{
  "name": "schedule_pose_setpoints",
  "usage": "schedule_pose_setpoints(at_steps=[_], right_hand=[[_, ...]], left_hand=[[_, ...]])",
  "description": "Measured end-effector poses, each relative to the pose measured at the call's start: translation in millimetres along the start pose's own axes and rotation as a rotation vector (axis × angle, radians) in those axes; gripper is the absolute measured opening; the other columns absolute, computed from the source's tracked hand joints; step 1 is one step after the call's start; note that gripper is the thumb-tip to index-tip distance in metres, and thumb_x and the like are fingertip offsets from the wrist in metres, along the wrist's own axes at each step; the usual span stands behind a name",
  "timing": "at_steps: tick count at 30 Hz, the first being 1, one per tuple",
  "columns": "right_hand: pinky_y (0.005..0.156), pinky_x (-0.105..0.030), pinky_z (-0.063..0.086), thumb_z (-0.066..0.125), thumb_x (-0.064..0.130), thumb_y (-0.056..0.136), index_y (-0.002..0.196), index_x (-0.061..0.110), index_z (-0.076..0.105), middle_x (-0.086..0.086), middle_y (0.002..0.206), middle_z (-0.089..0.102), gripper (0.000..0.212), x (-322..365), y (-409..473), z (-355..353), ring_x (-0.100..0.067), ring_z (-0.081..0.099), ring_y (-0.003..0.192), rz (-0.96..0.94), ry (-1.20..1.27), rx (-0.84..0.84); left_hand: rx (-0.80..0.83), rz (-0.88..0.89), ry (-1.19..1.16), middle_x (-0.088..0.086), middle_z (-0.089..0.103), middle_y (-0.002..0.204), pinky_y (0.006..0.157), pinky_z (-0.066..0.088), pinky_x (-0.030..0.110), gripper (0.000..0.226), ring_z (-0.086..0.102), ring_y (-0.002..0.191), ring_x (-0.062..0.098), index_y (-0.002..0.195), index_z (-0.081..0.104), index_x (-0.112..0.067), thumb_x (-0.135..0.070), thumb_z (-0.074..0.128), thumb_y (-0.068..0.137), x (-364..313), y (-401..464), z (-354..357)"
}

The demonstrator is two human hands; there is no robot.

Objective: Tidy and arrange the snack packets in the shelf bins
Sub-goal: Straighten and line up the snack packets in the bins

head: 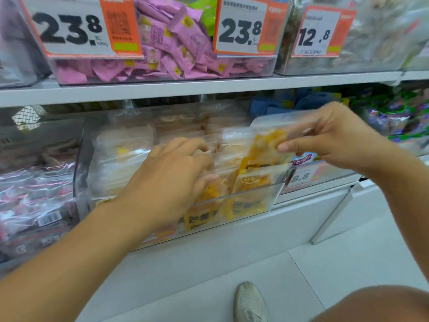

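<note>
A clear acrylic bin (pixel 253 201) on the lower shelf is packed with transparent snack packets (pixel 234 145) holding yellow and pale contents, most of them standing on edge in rows. One such packet, a clear yellow-filled packet (pixel 267 140), is held above the right end of this bin by the right hand (pixel 325 138); it is pinched near its top between the thumb and curled fingers, and its lower part hangs down among the packets at the bin's front right corner. The left hand (pixel 171 175) is reached into the middle of the same bin, with its fingers bent down over the upright packets; the fingertips are hidden among them, so it cannot be told whether a packet is gripped or only pressed.

On the shelf above, a clear bin of pink packets (pixel 176 43) is seen, with a green packet (pixel 204 12) lying at the back. Orange-framed price tags are fixed to the upper bins: one reading 23.8 at the left (pixel 76 26), another 23.8 (pixel 246 29) at the middle, and one reading 12.8 (pixel 322 31) at the right. To the left of the yellow bin, packets with red and white print (pixel 34 201) are heaped. To the right, blue packets (pixel 308 101) and green and purple packets (pixel 394 117) are visible, blurred. A white shelf edge (pixel 185 89) separates the two levels. On the pale tiled floor (pixel 348 263) below, a light-coloured shoe (pixel 250 303) is seen, and a bare knee (pixel 376 305) shows at the lower right
</note>
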State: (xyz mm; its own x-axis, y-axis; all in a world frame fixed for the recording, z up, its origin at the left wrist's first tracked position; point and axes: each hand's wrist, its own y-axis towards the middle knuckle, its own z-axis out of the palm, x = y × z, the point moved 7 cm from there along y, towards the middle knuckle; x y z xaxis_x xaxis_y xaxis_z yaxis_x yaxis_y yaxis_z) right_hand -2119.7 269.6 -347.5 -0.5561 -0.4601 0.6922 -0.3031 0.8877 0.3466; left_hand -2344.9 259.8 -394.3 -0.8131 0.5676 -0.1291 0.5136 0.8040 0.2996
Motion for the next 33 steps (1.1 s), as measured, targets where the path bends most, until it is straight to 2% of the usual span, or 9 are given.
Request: schedule_pose_setpoints(at_steps=[3,8,11,14,17,20,23,26,33], right_hand=[[0.086,-0.044,0.059,0.078,0.030,0.068,0.092,0.012,0.081,-0.005,0.088,0.078,0.031,-15.0,2.1,7.7,-0.025,0.074,0.090,0.104,-0.023,0.084],[0.076,-0.034,0.057,0.078,0.040,0.062,0.083,0.024,0.081,-0.001,0.080,0.077,0.026,-27.8,7.3,17.3,-0.018,0.072,0.079,0.219,-0.090,0.165],[0.077,-0.031,0.060,0.081,0.025,0.073,0.081,0.022,0.081,-0.007,0.083,0.078,0.009,-40.3,8.4,24.8,-0.022,0.073,0.082,0.325,-0.050,0.220],[0.078,-0.036,0.059,0.080,0.017,0.079,0.083,0.021,0.081,-0.005,0.084,0.078,0.007,-40.1,6.5,25.3,-0.019,0.073,0.082,0.323,-0.098,0.257],[0.081,-0.036,0.059,0.084,0.033,0.069,0.096,0.024,0.080,0.005,0.092,0.078,0.029,-17.9,3.0,12.7,-0.017,0.074,0.084,0.240,-0.134,0.169],[0.074,-0.018,0.054,0.083,0.041,0.070,0.093,0.030,0.080,0.015,0.086,0.076,0.025,15.2,9.2,7.8,0.001,0.069,0.081,0.062,-0.285,0.051],[0.081,-0.020,0.047,0.082,0.032,0.077,0.084,0.026,0.081,0.016,0.079,0.073,0.009,20.0,19.4,16.0,0.004,0.064,0.080,0.046,-0.497,0.058],[0.073,-0.017,0.047,0.084,0.028,0.076,0.081,0.025,0.082,0.013,0.074,0.073,0.006,5.9,22.6,20.5,0.000,0.064,0.073,0.111,-0.520,0.090],[0.065,-0.009,0.045,0.080,0.023,0.083,0.091,0.024,0.082,0.011,0.083,0.075,0.008,-26.3,27.4,51.2,0.002,0.061,0.070,0.217,-0.581,0.255]], left_hand=[[-0.035,-0.071,-0.058,-0.014,0.053,0.123,0.094,0.042,0.038,0.024,0.047,0.114,0.017,0.081,0.065,-0.023,-0.040,0.055,0.096,5.7,6.5,-0.6],[-0.040,-0.176,-0.161,-0.014,0.055,0.101,0.080,0.049,0.040,0.036,0.056,0.088,0.014,0.060,0.058,-0.023,-0.044,0.072,0.085,25.9,3.4,-6.7],[-0.026,-0.168,-0.108,-0.014,0.056,0.100,0.077,0.050,0.041,0.041,0.058,0.086,0.015,0.060,0.054,-0.024,-0.056,0.066,0.083,24.1,0.2,-8.9],[-0.026,-0.122,0.026,-0.015,0.052,0.103,0.072,0.045,0.035,0.040,0.052,0.091,0.014,0.073,0.051,-0.028,-0.065,0.049,0.086,13.1,-0.5,-10.1],[0.012,-0.111,0.112,-0.013,0.045,0.106,0.073,0.035,0.031,0.035,0.047,0.095,0.015,0.092,0.045,-0.030,-0.065,0.043,0.089,5.2,1.1,-8.5],[-0.001,-0.064,0.118,-0.013,0.043,0.124,0.089,0.037,0.032,0.040,0.043,0.113,0.014,0.105,0.044,-0.033,-0.068,0.036,0.086,-0.2,4.3,-8.7],[0.033,-0.027,0.105,-0.010,0.035,0.149,0.111,0.035,0.041,0.052,0.033,0.139,0.016,0.129,0.044,-0.038,-0.067,0.032,0.088,-6.0,8.2,-2.5],[0.114,-0.049,0.141,-0.013,0.020,0.161,0.117,0.030,0.040,0.073,0.022,0.148,0.013,0.155,0.008,-0.041,-0.069,0.029,0.091,-6.6,8.8,6.9],[0.165,-0.088,0.256,-0.011,-0.011,0.167,0.125,0.007,0.040,0.076,-0.004,0.154,0.014,0.157,-0.008,-0.039,-0.072,0.010,0.091,-1.6,5.6,13.0]])
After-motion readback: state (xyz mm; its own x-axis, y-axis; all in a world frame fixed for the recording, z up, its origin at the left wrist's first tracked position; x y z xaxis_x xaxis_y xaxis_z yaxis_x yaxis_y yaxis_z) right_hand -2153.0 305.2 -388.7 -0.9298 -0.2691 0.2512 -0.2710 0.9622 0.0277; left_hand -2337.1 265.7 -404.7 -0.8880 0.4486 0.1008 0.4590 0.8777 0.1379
